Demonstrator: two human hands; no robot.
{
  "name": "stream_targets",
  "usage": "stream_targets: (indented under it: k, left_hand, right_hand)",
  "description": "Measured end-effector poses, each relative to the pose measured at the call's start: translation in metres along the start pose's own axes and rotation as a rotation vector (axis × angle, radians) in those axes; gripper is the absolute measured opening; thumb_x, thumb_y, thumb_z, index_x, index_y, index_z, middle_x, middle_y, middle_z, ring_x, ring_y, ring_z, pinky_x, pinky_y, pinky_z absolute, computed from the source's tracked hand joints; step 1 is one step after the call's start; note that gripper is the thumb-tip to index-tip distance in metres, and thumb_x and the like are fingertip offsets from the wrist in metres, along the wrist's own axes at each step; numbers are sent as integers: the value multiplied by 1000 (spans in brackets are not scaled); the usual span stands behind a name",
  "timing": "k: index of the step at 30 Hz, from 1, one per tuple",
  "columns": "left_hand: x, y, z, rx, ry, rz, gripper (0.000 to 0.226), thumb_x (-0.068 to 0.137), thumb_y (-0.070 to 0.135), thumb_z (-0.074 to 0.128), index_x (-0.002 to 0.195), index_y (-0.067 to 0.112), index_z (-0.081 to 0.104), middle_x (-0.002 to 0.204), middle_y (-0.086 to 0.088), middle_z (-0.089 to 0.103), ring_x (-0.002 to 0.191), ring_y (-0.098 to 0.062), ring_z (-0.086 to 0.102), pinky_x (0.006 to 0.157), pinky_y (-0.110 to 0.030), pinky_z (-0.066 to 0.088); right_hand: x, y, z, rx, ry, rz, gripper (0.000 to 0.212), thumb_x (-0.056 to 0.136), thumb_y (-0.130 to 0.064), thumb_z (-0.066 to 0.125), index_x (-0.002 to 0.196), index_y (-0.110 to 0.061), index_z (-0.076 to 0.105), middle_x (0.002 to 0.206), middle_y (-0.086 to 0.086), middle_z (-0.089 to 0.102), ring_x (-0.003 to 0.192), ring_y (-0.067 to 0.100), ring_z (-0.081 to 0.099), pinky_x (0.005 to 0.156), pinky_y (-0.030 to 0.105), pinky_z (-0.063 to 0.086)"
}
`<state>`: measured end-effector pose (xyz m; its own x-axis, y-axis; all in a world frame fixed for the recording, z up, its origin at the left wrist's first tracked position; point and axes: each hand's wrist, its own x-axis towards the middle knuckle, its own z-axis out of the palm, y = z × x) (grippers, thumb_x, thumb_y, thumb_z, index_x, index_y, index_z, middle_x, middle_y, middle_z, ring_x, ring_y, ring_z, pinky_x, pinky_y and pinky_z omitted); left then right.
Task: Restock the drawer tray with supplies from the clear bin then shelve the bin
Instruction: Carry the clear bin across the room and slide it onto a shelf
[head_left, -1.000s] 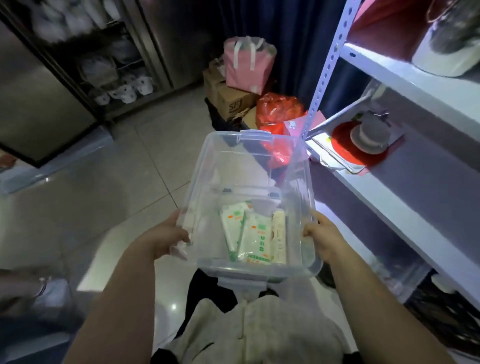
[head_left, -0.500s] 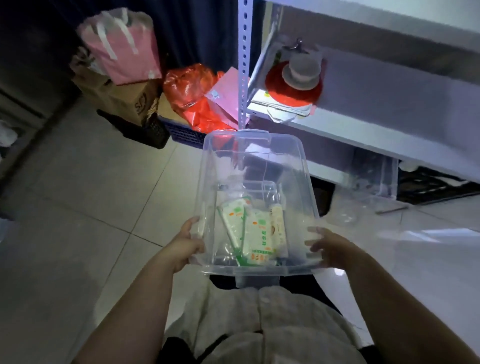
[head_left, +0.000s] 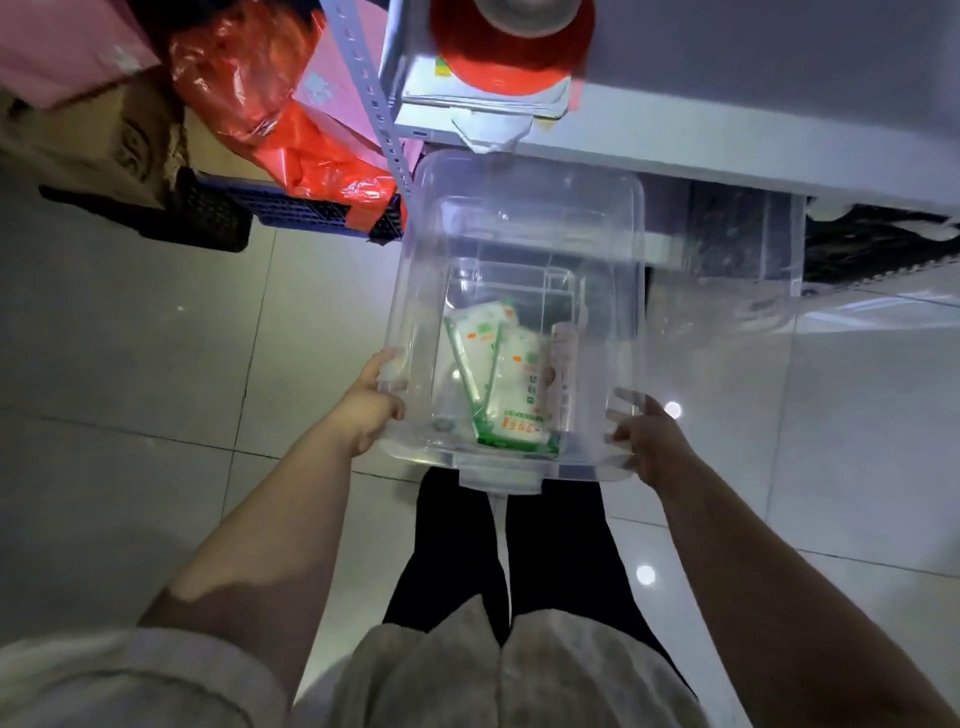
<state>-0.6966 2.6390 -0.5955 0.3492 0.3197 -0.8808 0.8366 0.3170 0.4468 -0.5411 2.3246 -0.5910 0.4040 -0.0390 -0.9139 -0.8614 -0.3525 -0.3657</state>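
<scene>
I hold the clear bin (head_left: 524, 218) in front of me, above the tiled floor. My left hand (head_left: 370, 405) grips its left wall near the close corner. My right hand (head_left: 644, 441) grips its right wall. Inside the bin lie white and green supply packets (head_left: 498, 384) and a pale tube (head_left: 565, 364), stacked toward the near end. The bin's far end sits just under the edge of the white shelf (head_left: 727, 135). No drawer tray is in sight.
A perforated shelf post (head_left: 374, 109) stands left of the bin. On the shelf lie papers and a red disc (head_left: 511, 57). Red plastic bags (head_left: 280, 114), a cardboard box (head_left: 98, 140) and a dark crate (head_left: 291, 208) crowd the floor at left. Another clear container (head_left: 737, 270) sits under the shelf.
My view has swung right and tilted down toward the shelf. The bin, still in both hands, has come closer to the shelf's lower opening.
</scene>
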Motion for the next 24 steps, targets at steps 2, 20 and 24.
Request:
stream_targets:
  k: [2, 20, 24]
  left_hand:
    - [27, 10, 4, -14, -3, 6, 92, 69, -23, 40, 119, 54, 49, 119, -6, 54, 87, -25, 62, 59, -36, 37]
    - [122, 60, 68, -429, 288, -102, 26, 86, 37, 67, 101, 27, 48, 100, -3, 57, 87, -23, 59, 66, -42, 57]
    - [124, 46, 77, -757, 172, -185, 16, 94, 28, 57, 106, 20, 51, 101, -10, 57, 77, -25, 64, 65, -47, 59]
  right_hand:
    - [22, -12, 4, -8, 19, -3, 60, 78, 10, 39, 120, -29, 58, 100, 7, 60, 76, 23, 53, 45, 26, 44]
    - [143, -118, 17, -69, -4, -84, 40, 84, 5, 54, 113, -22, 53, 101, 4, 54, 89, 26, 55, 76, 52, 56]
    - [153, -110, 22, -19, 106, -78, 31, 81, -8, 69, 110, -13, 61, 102, 8, 61, 83, 27, 60, 66, 39, 56]
